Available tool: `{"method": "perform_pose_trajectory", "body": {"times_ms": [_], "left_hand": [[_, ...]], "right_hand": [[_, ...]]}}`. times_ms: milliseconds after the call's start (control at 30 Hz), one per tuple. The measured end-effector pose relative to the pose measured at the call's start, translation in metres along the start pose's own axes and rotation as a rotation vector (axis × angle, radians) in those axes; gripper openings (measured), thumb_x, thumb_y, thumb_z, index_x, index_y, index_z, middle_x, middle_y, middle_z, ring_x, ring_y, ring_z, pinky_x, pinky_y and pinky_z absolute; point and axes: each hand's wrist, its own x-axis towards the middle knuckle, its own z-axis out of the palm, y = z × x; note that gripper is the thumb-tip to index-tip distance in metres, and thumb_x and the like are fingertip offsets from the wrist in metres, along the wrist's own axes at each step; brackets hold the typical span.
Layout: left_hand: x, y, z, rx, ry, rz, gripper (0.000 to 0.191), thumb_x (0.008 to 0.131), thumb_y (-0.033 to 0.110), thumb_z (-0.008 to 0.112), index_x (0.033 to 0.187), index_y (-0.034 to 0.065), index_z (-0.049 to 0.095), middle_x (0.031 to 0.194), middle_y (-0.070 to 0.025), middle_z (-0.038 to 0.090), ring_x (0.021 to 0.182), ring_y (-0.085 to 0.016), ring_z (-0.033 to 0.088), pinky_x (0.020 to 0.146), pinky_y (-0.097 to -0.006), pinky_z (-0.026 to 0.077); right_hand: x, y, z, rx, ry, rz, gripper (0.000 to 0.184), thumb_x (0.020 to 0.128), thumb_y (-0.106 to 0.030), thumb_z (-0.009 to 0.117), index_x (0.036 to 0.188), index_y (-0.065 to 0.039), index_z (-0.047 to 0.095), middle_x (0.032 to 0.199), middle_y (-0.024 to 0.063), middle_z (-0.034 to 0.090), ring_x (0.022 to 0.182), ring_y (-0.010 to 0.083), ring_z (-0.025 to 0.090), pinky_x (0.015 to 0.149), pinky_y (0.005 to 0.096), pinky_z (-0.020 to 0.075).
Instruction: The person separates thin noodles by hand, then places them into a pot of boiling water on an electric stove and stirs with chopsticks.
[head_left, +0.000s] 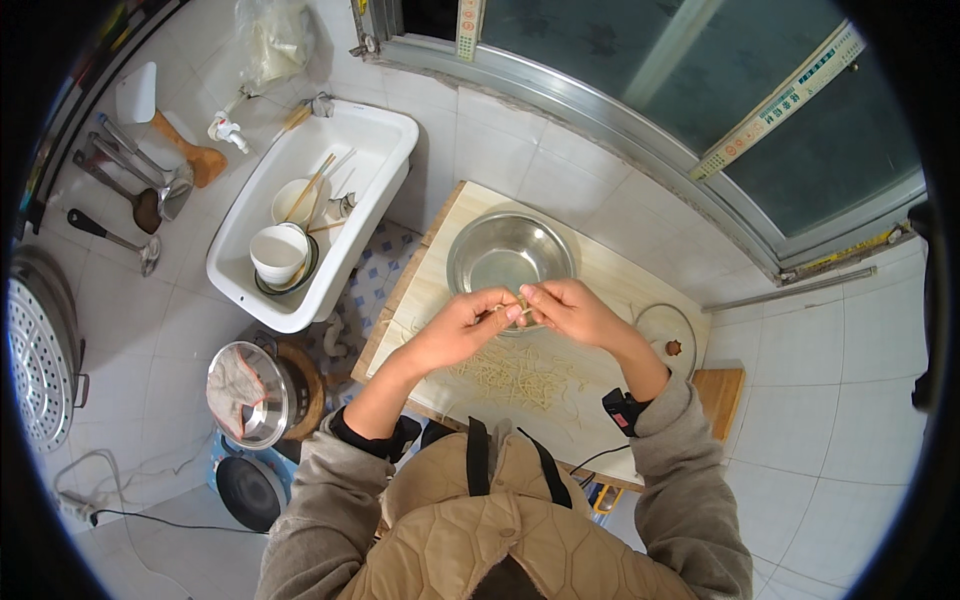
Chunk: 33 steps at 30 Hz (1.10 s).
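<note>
My left hand (457, 326) and my right hand (576, 309) meet above the near rim of a stainless-steel bowl (469, 251). Between my fingertips are thin pale strands (527, 310) that look like bean sprouts; both hands pinch them. The fingers partly hide the strands and the front of the bowl. Below my hands, a loose pile of similar strands (517, 375) is spread over the light wood-grain tabletop (600, 450), with a few stray pieces around it. The bowl shows a shiny inside, and I cannot tell whether it holds water.
At left stands a white sink (375, 135) with bowls (279, 251) and chopsticks. Nearer are a steel pot (262, 427) with a cloth on top and a dark pan (251, 491). A round glass-like lid (675, 330) and a wooden board (718, 401) lie at right.
</note>
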Motion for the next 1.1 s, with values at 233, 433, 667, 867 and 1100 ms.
{"method": "perform_pose_trajectory", "body": {"times_ms": [233, 433, 667, 867, 1100], "left_hand": [[-0.024, 0.031, -0.022, -0.181, 0.170, 0.282, 0.025, 0.104, 0.022, 0.052, 0.108, 0.0017, 0.066, 0.093, 0.0004, 0.066, 0.071, -0.003, 0.045, 0.066, -0.0199, 0.037], [-0.035, -0.019, -0.043, -0.410, 0.266, 0.183, 0.036, 0.105, 0.032, 0.048, 0.114, 0.0032, 0.068, 0.064, 0.0080, 0.032, 0.059, -0.005, 0.028, 0.058, -0.0212, 0.026], [-0.033, -0.152, -0.042, -0.056, 0.210, -0.104, 0.031, 0.104, 0.029, 0.050, 0.107, 0.0043, 0.068, 0.077, 0.0036, 0.052, 0.075, -0.009, 0.047, 0.074, -0.0247, 0.041], [-0.026, -0.177, -0.013, 0.132, 0.115, -0.059, 0.031, 0.101, 0.021, 0.055, 0.127, 0.0052, 0.061, 0.112, -0.0072, 0.066, 0.105, -0.016, 0.059, 0.098, -0.0297, 0.044], [0.011, -0.051, 0.018, -0.034, 0.020, 0.001, 0.027, 0.103, 0.024, 0.051, 0.120, 0.0050, 0.061, 0.097, -0.0040, 0.065, 0.092, -0.012, 0.057, 0.085, -0.0270, 0.045]], "right_hand": [[0.016, 0.094, -0.017, 0.202, 0.114, 0.099, 0.051, 0.103, -0.042, 0.050, 0.062, -0.013, 0.043, 0.057, -0.0059, 0.036, 0.052, 0.0061, 0.032, 0.049, 0.0246, 0.0287], [-0.005, 0.079, -0.047, 0.199, 0.279, 0.025, 0.053, 0.102, -0.044, 0.052, 0.059, -0.013, 0.043, 0.058, -0.0058, 0.036, 0.052, 0.0062, 0.030, 0.051, 0.0231, 0.0252], [-0.030, -0.020, -0.058, 0.137, 0.239, -0.166, 0.034, 0.101, -0.030, 0.057, 0.078, -0.005, 0.062, 0.063, -0.0072, 0.041, 0.056, 0.0046, 0.032, 0.053, 0.0224, 0.0266], [-0.031, -0.042, -0.033, -0.250, 0.096, -0.110, 0.025, 0.100, -0.025, 0.058, 0.091, -0.004, 0.069, 0.072, -0.0032, 0.060, 0.062, 0.0070, 0.045, 0.058, 0.0252, 0.0376], [-0.011, -0.013, -0.005, -0.332, 0.002, -0.108, 0.029, 0.101, -0.025, 0.055, 0.087, -0.002, 0.065, 0.072, 0.0023, 0.062, 0.062, 0.0094, 0.049, 0.058, 0.0284, 0.0400]]}}
